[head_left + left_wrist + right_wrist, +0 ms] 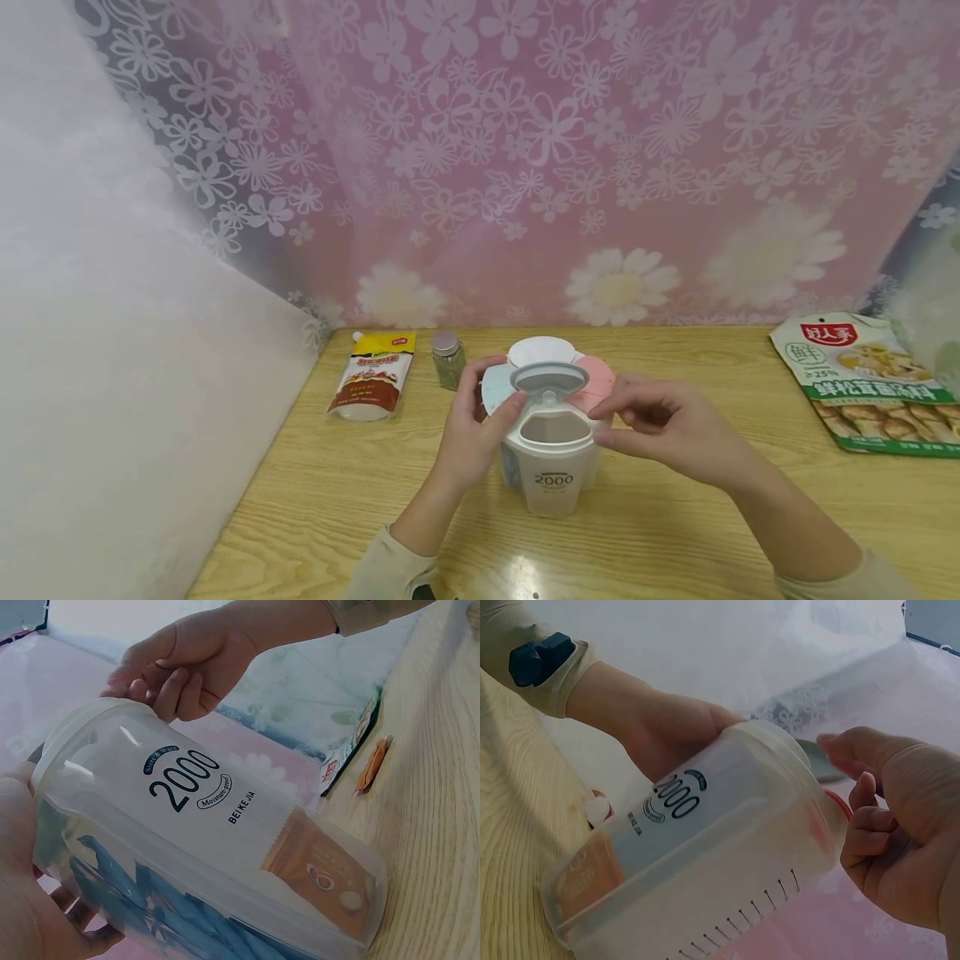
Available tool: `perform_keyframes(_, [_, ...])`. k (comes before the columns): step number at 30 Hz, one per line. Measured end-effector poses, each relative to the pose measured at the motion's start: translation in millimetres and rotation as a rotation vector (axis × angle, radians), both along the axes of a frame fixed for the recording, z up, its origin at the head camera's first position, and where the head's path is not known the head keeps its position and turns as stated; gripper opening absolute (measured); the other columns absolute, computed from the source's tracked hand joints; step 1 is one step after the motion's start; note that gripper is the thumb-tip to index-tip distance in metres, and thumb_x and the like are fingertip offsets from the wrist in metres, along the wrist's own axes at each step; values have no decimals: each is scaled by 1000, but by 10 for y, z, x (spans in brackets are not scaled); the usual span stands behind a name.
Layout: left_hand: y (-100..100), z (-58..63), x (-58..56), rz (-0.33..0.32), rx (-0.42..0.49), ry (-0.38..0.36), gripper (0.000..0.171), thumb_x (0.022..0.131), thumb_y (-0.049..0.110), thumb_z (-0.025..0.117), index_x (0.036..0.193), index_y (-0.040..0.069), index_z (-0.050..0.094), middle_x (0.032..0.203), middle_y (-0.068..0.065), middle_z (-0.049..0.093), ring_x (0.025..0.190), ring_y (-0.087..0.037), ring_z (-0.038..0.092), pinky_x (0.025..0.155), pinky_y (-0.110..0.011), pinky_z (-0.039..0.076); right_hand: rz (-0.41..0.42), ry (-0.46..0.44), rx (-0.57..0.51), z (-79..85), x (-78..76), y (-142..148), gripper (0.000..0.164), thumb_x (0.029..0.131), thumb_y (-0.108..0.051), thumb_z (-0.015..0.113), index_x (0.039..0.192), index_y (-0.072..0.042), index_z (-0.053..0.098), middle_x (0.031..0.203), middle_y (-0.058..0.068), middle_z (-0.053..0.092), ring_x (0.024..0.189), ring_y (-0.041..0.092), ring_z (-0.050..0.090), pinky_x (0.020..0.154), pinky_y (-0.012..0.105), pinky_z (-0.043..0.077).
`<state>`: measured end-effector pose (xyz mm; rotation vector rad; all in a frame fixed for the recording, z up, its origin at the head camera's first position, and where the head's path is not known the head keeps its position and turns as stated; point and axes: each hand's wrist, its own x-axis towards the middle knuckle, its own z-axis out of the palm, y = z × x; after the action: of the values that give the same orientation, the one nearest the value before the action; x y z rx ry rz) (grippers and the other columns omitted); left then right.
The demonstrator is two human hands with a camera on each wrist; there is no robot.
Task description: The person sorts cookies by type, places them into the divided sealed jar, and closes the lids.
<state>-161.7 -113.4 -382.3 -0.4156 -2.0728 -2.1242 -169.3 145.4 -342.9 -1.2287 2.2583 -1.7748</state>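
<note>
A translucent multi-compartment storage container [552, 450], marked "2000", stands on the light wooden table [675, 533] near its middle, its grey flip lid [548, 377] raised over the front compartment. The left hand [471, 425] grips the container's left side, fingers curled round it and thumb by the lid. The right hand [663, 427] is at the rim on the right, fingers loosely curled; whether it pinches anything I cannot tell. Behind to the left stand a small spice jar [448, 359] and a sauce pouch [372, 377]. A green seasoning packet [873, 383] lies far right. A pink floral curtain [570, 150] backs the table.
</note>
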Motion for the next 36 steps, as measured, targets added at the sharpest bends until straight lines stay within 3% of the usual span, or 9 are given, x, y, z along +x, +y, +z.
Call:
perform_keyframes(7, [-9, 10, 8, 7, -6, -1, 48, 93, 18, 66, 137, 15, 46, 121, -8, 57, 105, -14, 59, 85, -25, 54, 31, -94, -70, -66, -6, 164, 28, 84, 14, 68, 108, 0, 70, 75, 2, 36, 64, 18, 33, 49, 30, 33])
perform_keyframes(12, [-22, 2, 4, 13, -16, -1, 48, 94, 17, 66, 137, 15, 46, 122, -8, 57, 107, -14, 58, 87, -25, 53, 46, -145, -98, -165, -29, 292, 33, 85, 17, 64, 111, -1, 68, 76, 2, 38, 62, 21, 32, 48, 33, 33])
perform_keyframes(21, [-40, 1, 9, -2, -5, 12, 49, 93, 15, 67, 138, 12, 46, 119, -9, 57, 103, -14, 58, 84, -24, 53, -74, -200, 23, -285, -41, 518, 29, 89, 10, 64, 117, -1, 66, 79, -3, 45, 61, 23, 35, 51, 32, 42])
perform_keyframes(27, [-45, 9, 16, -9, -8, -1, 51, 93, 16, 67, 139, 15, 46, 120, -9, 56, 103, -15, 58, 84, -25, 54, -95, -242, 95, -368, -49, 671, 30, 93, 5, 63, 123, 1, 63, 81, -6, 47, 62, 26, 37, 56, 32, 48])
perform_keyframes(36, [-32, 15, 3, -8, -37, -2, 49, 94, 19, 67, 139, 20, 50, 127, -10, 56, 105, -16, 58, 85, -26, 53, -120, -314, 86, -567, -5, 999, 36, 95, 8, 58, 129, 0, 60, 83, -12, 52, 59, 26, 36, 47, 38, 36])
